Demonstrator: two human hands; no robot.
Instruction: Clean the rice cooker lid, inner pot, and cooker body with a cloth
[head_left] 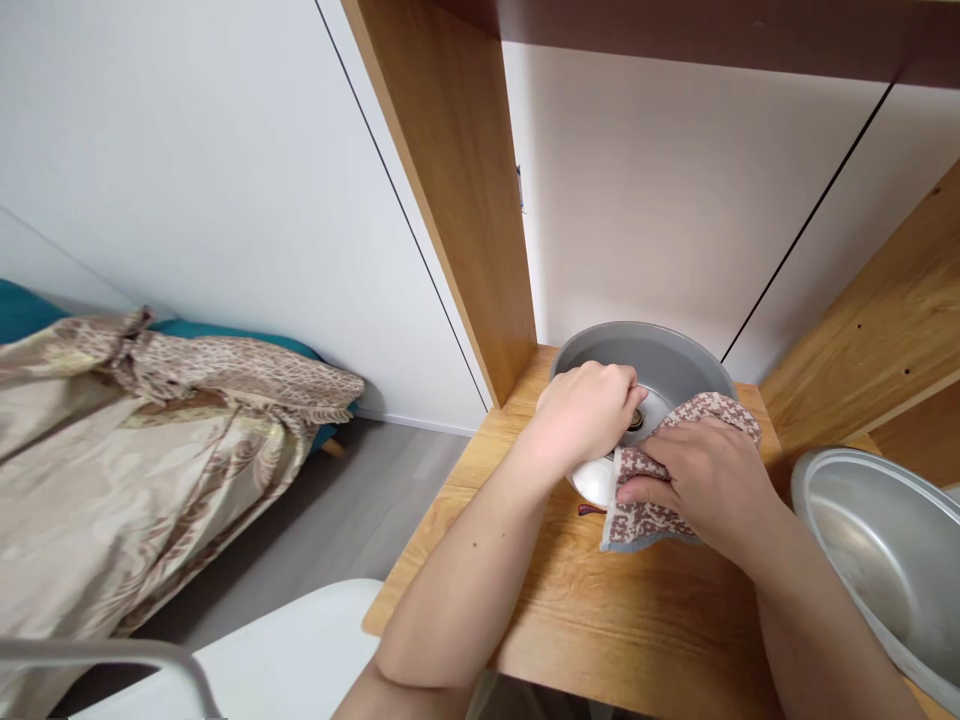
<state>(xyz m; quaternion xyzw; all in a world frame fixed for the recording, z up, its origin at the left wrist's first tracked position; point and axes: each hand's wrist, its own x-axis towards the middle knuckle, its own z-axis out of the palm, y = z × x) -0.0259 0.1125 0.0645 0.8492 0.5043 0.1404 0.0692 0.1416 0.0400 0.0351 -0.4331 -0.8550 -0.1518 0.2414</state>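
Observation:
A round grey pot [645, 345] stands on the wooden desk [600, 610] near the wall. My left hand [589, 415] is closed over its left side, with fingers curled inward; what they grip is hidden. My right hand [701, 480] holds a brown and white patterned cloth [652, 520] with a grey edge, which drapes over the pot's right front side. Between the hands, a small round metal part [636, 420] shows inside the pot. A white rounded surface [592, 482] shows below my left hand, with a small dark red tag beside it.
At the right is a silvery oval metal basin [870, 540]. Wooden uprights [465, 180] flank the desk, with a dark shelf [675, 40] above. A white chair [300, 650] stands at lower left. Beyond it is a sofa covered with a beige patterned cloth [172, 450].

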